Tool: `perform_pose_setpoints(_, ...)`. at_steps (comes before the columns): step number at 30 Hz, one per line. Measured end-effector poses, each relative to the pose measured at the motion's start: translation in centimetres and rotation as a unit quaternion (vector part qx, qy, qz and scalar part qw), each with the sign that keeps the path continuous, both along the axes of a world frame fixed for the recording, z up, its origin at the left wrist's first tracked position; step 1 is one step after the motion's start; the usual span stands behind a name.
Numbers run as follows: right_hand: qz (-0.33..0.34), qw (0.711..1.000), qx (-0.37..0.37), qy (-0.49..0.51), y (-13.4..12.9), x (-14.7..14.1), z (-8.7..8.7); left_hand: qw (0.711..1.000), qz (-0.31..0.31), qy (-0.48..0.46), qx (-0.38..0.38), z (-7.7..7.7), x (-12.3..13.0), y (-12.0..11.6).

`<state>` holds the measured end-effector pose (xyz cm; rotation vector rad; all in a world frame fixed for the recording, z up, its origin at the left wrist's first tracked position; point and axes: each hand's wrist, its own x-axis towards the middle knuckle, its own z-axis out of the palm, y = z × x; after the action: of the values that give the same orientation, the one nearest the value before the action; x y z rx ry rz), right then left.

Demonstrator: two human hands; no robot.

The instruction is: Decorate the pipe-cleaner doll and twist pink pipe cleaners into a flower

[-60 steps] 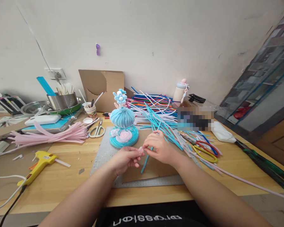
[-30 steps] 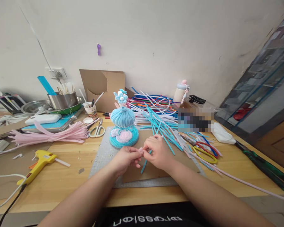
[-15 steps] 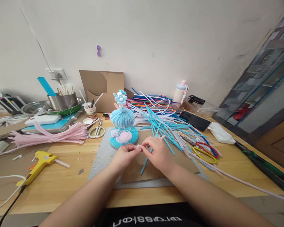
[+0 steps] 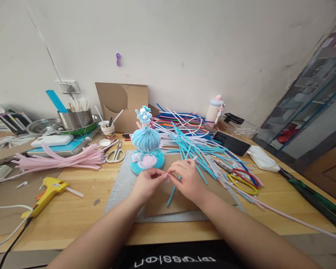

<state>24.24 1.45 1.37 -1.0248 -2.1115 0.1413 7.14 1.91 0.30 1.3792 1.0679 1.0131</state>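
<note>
My left hand (image 4: 149,184) and my right hand (image 4: 186,179) meet fingertip to fingertip over a brown cardboard sheet (image 4: 159,201). Both pinch a small pale pink pipe cleaner piece (image 4: 167,175), mostly covered by the fingers. A pink end (image 4: 195,158) sticks out above the right hand. Just beyond the left hand stands a blue pleated figure (image 4: 146,139) topped with a blue flower (image 4: 144,115), on a round blue base (image 4: 134,164) with a pink spiral. One blue pipe cleaner (image 4: 171,196) passes beneath the right hand.
Blue and white pipe cleaners (image 4: 184,140) spread behind the hands. At left are a yellow glue gun (image 4: 50,190), a pink bundle (image 4: 61,160) and scissors (image 4: 116,155). Yellow-and-red-handled tools (image 4: 243,181), a phone (image 4: 231,143) and a bottle (image 4: 215,110) lie or stand at right.
The fingertips have closed more over the small pink piece, so less of it shows. The whole view has shifted slightly.
</note>
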Motion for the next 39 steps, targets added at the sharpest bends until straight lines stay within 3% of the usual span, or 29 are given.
perform_pose_setpoints(5, -0.008, 1.0, 0.003, 0.012, -0.09, -0.02, 0.03, 0.998, 0.009, -0.047, -0.044, 0.09, 0.11, 0.03)
perform_pose_setpoints(10, -0.024, 1.0, 0.012, 0.014, -0.08, -0.02, -0.02, 0.989, -0.048, -0.111, -0.089, 0.11, 0.01, 0.0)
perform_pose_setpoints(13, -0.02, 1.0, 0.013, 0.015, -0.04, 0.02, -0.1, 0.985, -0.049, -0.124, -0.11, -0.03, -0.13, 0.06)
perform_pose_setpoints(22, 0.002, 1.0, 0.012, 0.005, -0.14, 0.06, -0.09, 0.997, -0.043, -0.03, -0.064, 0.52, -0.16, -0.12)
perform_pose_setpoints(29, 0.058, 0.998, -0.006, 0.014, 0.06, 0.08, -0.21, 0.998, 0.025, 0.06, -0.019, 0.35, 0.0, -0.19)
perform_pose_setpoints(32, 0.076, 0.996, -0.015, 0.045, 0.22, 0.09, -0.46, 0.998, 0.03, 0.054, -0.01, 0.39, 0.09, -0.25)
perform_pose_setpoints(39, 0.037, 0.998, -0.013, 0.056, 0.24, 0.16, -0.25, 0.999, 0.048, -0.002, -0.017, 0.51, 0.15, -0.23)
